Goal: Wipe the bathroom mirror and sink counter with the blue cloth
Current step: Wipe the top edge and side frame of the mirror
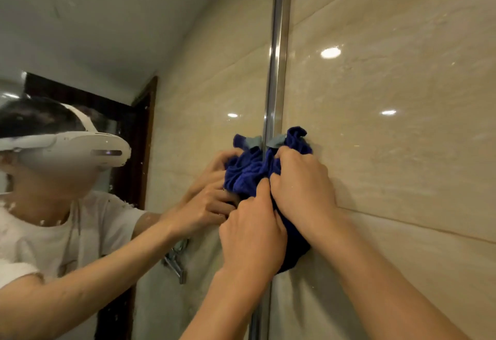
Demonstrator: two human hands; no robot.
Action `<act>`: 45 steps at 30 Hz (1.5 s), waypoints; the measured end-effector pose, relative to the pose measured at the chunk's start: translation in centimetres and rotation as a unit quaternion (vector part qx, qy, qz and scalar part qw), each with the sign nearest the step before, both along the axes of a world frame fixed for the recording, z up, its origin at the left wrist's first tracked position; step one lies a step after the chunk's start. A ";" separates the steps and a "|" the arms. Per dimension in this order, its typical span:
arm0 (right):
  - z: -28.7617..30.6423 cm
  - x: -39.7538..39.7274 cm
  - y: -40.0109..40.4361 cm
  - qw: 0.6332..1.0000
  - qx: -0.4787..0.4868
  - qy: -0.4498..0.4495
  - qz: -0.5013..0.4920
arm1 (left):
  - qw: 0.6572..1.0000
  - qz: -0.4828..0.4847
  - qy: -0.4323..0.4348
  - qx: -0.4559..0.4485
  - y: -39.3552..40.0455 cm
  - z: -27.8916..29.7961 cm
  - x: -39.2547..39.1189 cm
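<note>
Mirror wiping is the step going on now, I think, and it is at the right edge of the big shiny bathroom mirror (pixel 134 44). The bunched-up dark blue cloth (pixel 249 170) sits right on the shiny metal strip (pixel 276 71) that runs up the side of the mirror, where the glass meets the smooth cream tiled wall (pixel 389 98). Part of the cloth lies on the wall side and its copy shows in the glass.

Both hands hold the cloth. The right hand (pixel 303 184) is higher, with its fingers (pixel 284 151) curled over the top of the bundle and pressing it to the wall. The left hand (pixel 252 232) is lower and just beside it, its fingers (pixel 264 192) curled into the folds of the cloth. Both arms reach up and forward from the bottom of the view.

The glass has small white specks and smears on it, mostly on the left side near the dark wooden door frame (pixel 145 138) seen in it. So the mirror does not look done yet. The next move, I think, calls for sliding the cloth left, back onto the glass, with a flat firm push. The sink counter is not in view, so that part looks still to come. A silver tap-like fitting (pixel 174 261) shows low in the glass.
</note>
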State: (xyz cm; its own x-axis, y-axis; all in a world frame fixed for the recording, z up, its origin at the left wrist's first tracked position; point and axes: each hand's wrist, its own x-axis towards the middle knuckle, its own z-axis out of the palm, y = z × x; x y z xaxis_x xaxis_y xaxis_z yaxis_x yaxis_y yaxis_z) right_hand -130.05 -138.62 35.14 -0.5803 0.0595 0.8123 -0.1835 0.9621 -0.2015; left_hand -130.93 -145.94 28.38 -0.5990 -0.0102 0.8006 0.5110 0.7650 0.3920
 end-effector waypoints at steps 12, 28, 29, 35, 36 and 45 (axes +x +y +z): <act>8.4 0.7 0.2 0.999 0.034 0.031 0.014 | 1.000 0.018 -0.013 -0.008 0.7 9.2 -0.2; 9.7 0.4 0.3 0.997 0.069 0.036 -0.011 | 0.998 0.000 0.056 -0.006 0.1 10.3 -1.6; 8.6 0.3 0.3 0.997 0.077 0.031 -0.010 | 0.999 0.003 0.053 -0.006 0.1 9.0 -1.5; 0.9 0.4 0.2 0.997 0.078 0.002 -0.014 | 1.000 -0.005 0.004 -0.003 0.1 1.1 -0.4; -0.3 0.4 0.1 0.997 0.079 -0.009 -0.019 | 1.000 -0.006 -0.015 -0.006 0.1 0.0 -0.2; -0.7 1.8 0.5 0.987 0.141 -0.075 -0.019 | 0.999 -0.016 -0.047 0.007 -0.3 -1.7 0.6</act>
